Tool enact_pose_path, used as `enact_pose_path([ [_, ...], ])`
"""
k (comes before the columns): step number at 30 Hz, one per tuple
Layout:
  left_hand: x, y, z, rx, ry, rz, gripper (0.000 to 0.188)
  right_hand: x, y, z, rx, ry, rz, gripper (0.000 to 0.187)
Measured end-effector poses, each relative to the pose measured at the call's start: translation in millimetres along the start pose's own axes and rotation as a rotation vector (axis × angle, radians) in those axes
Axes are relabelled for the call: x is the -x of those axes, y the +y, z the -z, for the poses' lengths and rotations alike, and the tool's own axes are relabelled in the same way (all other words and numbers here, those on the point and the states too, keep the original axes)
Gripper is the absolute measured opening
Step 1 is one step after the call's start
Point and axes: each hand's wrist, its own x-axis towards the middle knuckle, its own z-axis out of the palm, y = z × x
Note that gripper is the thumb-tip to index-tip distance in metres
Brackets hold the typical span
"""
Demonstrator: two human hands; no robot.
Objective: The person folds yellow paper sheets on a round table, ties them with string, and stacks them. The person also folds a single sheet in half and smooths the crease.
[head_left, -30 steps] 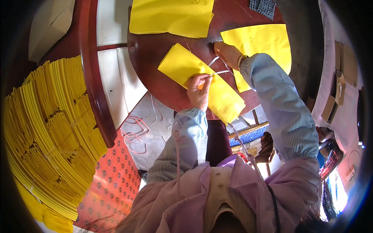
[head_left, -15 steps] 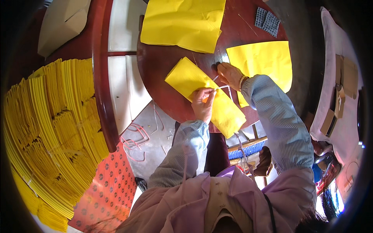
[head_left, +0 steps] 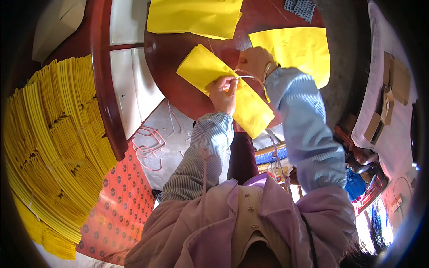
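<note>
A folded yellow bundle [head_left: 254,110], looking like cloth or soft paper, lies slantwise on the round dark-red table. Around its middle runs a thin white string [head_left: 245,77]. My left hand [head_left: 223,91] rests on the bundle, thumb and fingertips pinched together where the string crosses. Just beyond the bundle, my right hand [head_left: 255,61] is closed, with the string running to it; its fingertips are partly hidden. Two flat yellow pieces lie close by: one sheet [head_left: 299,49] under and past my right hand, and a larger stack [head_left: 192,18] at the far side.
Tall piles of folded yellow pieces [head_left: 58,134] fill the left side, near a cardboard box [head_left: 58,27]. A grey textured pad [head_left: 300,9] sits at the table's far edge. Pink cords [head_left: 149,140] lie on the floor. Small open boxes [head_left: 384,107] rest on a pale cloth at right.
My right hand has turned over and curled, drawing the string over the bundle. My left hand keeps its pinch. The whole scene has shifted up and left in view.
</note>
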Motion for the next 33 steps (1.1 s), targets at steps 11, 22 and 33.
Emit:
enact_pose_path([
  [11, -12.4, 0.1, 9.8, -0.025, -0.148, -0.007, 0.020, 80.5, -19.4, -100.8, -0.593, 0.494, -0.194, 0.016],
  [22, -16.4, 8.7, 14.3, 0.072, -0.198, 0.083, 0.009, 61.7, -4.0, -124.7, -0.603, 0.677, -0.133, 0.015],
  [33, -12.7, 10.0, 15.8, 0.234, -0.193, 0.085, 0.007, 49.3, -8.7, -113.9, -1.110, 0.511, -0.339, 0.023],
])
